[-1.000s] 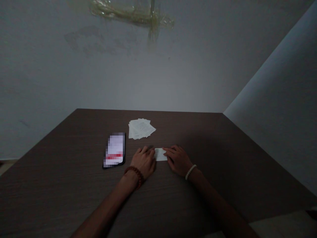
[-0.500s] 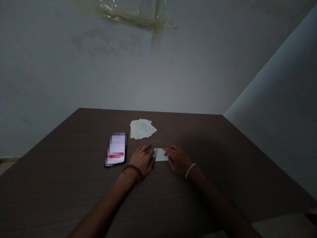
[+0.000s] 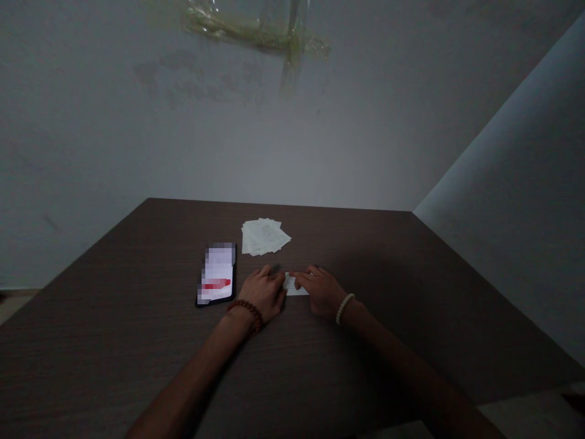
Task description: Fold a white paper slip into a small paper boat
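Note:
A small white slip of paper [image 3: 292,286] lies flat on the dark wooden table [image 3: 365,256]. My left hand [image 3: 264,294], with a brown bead bracelet at the wrist, rests palm down on the slip's left end, fingers curled. My right hand [image 3: 319,289], with a white bead bracelet, covers the slip's right part, and its fingers reach left across the top edge. Only a narrow strip of the paper shows between the two hands.
A loose stack of white printed slips [image 3: 264,236] lies behind the hands. A phone [image 3: 217,282] with a lit screen lies face up to the left of my left hand. Walls close the table's far and right sides.
My right hand has slid left over the slip, so less of the paper shows. My left hand has stayed in place. The view has shifted slightly.

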A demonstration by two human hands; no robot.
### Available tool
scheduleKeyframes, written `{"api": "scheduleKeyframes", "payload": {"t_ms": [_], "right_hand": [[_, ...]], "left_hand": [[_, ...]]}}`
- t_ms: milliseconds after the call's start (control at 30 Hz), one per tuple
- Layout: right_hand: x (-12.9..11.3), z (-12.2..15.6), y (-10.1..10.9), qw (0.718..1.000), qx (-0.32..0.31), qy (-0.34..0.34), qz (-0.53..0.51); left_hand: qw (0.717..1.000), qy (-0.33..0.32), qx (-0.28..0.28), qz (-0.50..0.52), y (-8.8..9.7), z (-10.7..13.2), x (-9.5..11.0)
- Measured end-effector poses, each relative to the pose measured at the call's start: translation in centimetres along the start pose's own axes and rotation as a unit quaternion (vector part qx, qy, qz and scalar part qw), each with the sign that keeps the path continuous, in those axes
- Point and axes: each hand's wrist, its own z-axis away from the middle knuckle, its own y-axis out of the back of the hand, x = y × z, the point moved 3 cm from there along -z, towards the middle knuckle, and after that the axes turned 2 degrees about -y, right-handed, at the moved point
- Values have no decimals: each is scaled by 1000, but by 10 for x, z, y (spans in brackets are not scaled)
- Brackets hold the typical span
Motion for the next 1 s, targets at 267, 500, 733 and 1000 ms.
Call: {"api": "scheduleKeyframes", "payload": {"t_ms": [267,500,733,1000], "right_hand": [[18,15,6,998,16,-63,11],[28,31,8,995,21,-95,0],[41,25,5,980,70,-174,-65],[33,-3,-5,981,120,-114,-100]], "left_hand": [[1000,3,-7,3,-5,1,-4],[1000,8,-9,5,-5,1,-5],[1000,1,10,29,-10,1,-11],[996,-35,38,71,-15,1,-11]]}}
